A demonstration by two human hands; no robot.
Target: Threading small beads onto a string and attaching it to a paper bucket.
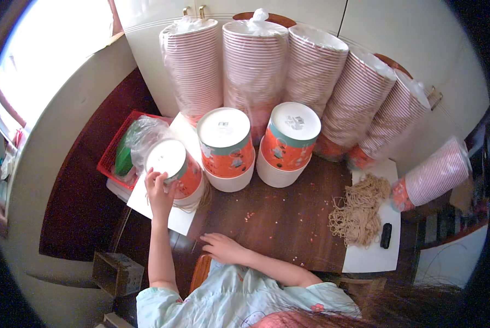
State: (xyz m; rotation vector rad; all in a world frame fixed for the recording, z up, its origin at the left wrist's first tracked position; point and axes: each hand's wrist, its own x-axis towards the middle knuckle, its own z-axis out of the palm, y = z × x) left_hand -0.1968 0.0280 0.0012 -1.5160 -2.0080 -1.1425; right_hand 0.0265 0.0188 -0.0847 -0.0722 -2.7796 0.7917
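My left hand [162, 192] is closed at the near edge of an upside-down paper bucket [189, 177], its fingers curled over the rim of the white base. The bucket has an orange printed side and a teal band. Tan strands show around its foot. My right hand [223, 249] lies palm down near the front table edge, fingers stretched out and holding nothing. To the right of the left bucket stand two similar upside-down stacks, a middle bucket [228, 158] and a right bucket [288, 147], both with a white lower part.
Tall plastic-wrapped stacks of buckets [255, 65] line the back, and one wrapped stack [436, 172] leans at right. Tan rubber bands [359, 210] and a black object [386, 236] lie on white board. A red basket [109, 150] stands at left. Small bits dot the brown table [278, 229].
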